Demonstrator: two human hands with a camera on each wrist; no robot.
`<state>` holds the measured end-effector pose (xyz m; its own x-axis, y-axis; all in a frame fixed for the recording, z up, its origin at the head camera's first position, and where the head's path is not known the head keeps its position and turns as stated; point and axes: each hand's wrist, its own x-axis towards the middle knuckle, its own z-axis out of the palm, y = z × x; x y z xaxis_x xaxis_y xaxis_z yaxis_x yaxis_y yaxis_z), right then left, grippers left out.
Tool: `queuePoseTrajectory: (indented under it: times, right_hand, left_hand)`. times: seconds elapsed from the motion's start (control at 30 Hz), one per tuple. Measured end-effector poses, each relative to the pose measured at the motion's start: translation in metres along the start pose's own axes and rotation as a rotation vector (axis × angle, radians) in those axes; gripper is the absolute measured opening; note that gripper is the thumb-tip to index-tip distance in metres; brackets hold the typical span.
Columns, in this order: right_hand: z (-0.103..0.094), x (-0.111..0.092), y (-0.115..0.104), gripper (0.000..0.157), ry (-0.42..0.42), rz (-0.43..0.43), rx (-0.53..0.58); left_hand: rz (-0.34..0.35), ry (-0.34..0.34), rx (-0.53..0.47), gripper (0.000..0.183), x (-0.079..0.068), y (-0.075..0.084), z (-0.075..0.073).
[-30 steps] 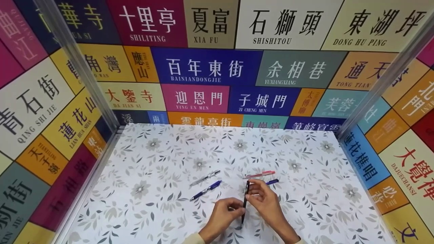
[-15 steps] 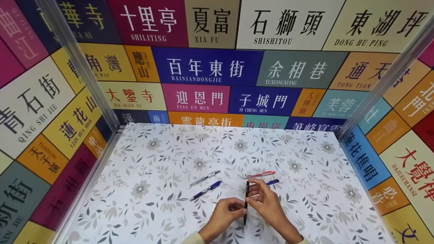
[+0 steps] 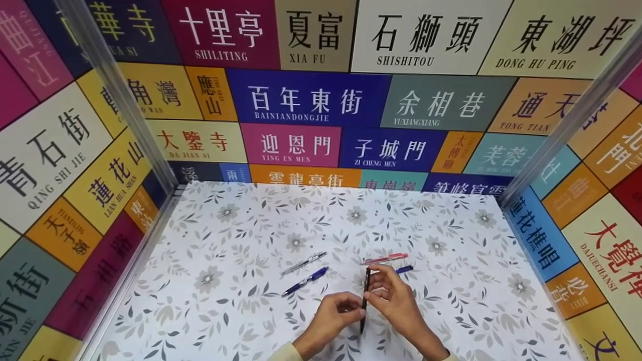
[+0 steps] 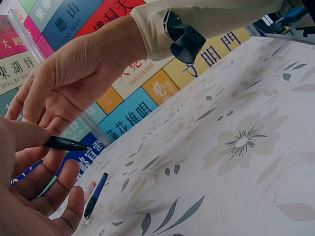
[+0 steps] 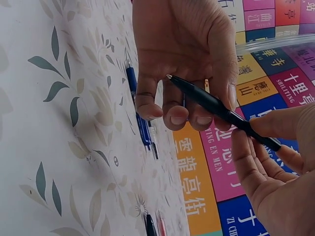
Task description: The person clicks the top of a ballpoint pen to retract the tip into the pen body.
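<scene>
A black pen (image 3: 365,301) is held nearly upright between both hands above the table, its bare tip pointing down. My left hand (image 3: 328,321) pinches the lower barrel with thumb and index finger. At the upper barrel, my right hand (image 3: 398,303) grips with thumb and fingers, its index finger bent over the top end. The right wrist view shows the pen (image 5: 206,103) slanting from the right fingers past the left thumb. In the left wrist view only the tip end of the pen (image 4: 69,143) sticks out beyond the left thumb; the rest is hidden.
On the flower-patterned table (image 3: 225,321), a clear pen (image 3: 303,263) and a blue pen (image 3: 305,282) lie left of the hands. A pink pen (image 3: 385,258) and another blue pen (image 3: 404,269), partly hidden, lie behind the right hand. Panels with large lettering enclose three sides.
The pen's lower end has swung slightly to the right, so it stands a little straighter than one second ago. Both hands keep their hold; the loose pens have not moved.
</scene>
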<state>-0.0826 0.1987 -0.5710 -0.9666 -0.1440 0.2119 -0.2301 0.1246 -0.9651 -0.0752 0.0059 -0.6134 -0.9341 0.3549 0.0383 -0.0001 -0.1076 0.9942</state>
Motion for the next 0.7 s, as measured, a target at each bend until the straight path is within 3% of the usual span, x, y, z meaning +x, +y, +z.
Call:
queuePoseTrajectory:
  times: [0.33, 0.7]
  right_hand:
    - [0.0011, -0.0016, -0.0012, 0.056, -0.003, -0.009, 0.042]
    - [0.0010, -0.0009, 0.0016, 0.058, -0.002, 0.002, 0.053]
  left_hand:
    - [-0.006, -0.024, -0.032, 0.016, -0.0017, -0.0034, -0.0020]
    - [-0.017, -0.008, -0.059, 0.015, -0.0031, -0.0024, -0.0017]
